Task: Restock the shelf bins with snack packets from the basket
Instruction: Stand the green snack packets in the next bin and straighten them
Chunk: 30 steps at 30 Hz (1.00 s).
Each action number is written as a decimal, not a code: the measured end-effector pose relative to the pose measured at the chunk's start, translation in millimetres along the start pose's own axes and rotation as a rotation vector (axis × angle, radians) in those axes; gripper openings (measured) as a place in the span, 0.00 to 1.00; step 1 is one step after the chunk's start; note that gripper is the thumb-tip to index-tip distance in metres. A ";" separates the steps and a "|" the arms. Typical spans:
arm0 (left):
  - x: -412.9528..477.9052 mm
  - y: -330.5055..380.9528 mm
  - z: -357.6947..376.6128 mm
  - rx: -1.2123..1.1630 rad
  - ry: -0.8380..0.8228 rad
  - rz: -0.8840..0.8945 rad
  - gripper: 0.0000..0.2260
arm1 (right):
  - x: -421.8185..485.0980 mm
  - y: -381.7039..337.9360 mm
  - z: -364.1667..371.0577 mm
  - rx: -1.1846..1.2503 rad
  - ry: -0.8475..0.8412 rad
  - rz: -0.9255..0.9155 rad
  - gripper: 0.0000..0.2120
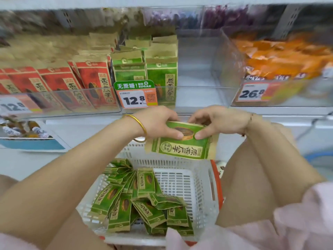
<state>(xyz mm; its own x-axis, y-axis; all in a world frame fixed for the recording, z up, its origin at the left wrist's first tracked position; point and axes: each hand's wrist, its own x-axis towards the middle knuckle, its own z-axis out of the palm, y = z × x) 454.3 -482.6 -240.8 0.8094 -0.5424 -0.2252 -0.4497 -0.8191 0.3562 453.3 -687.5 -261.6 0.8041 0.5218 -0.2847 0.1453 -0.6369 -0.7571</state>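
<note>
Green seed packet [182,147], print upside down, sits over the far rim of the white basket [203,186]. Left hand [158,121] and right hand [214,121] both pinch it, thumbs on front. More green packets [137,201] fill the basket's left side. Clear shelf bin [198,98] ahead holds matching packets along its left wall.

A held packet [182,145], green with brown paper edges and a seed picture, lies nearly flat in the air just above the basket's far rim, its print upside down to the camera. The left hand [158,121] and right hand [218,121] pinch its far end, thumbs on its face. The basket [201,184], white slatted plastic, holds loose packets [126,201] of the same kind, heaped toward its left side. In the clear shelf bin [198,98], upright packets [160,76] stand in rows at the left.
</note>
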 end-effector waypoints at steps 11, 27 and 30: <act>21.7 28.4 -26.2 -0.927 0.460 -0.131 0.06 | -21.5 -11.8 -14.3 1.010 0.452 -0.141 0.20; 83.0 2.4 -64.6 0.469 0.586 -0.145 0.26 | 155.2 21.6 -135.6 0.494 0.956 0.217 0.23; 84.5 -6.2 -60.2 0.451 0.600 -0.143 0.31 | 188.1 27.2 -144.8 0.307 0.937 0.229 0.18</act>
<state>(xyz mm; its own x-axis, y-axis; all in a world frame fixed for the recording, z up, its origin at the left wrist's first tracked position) 548.2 -512.0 -207.4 0.8799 -0.3360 0.3359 -0.3314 -0.9407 -0.0730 692.0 -688.8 -250.6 0.9418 -0.3344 0.0348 -0.1172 -0.4235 -0.8983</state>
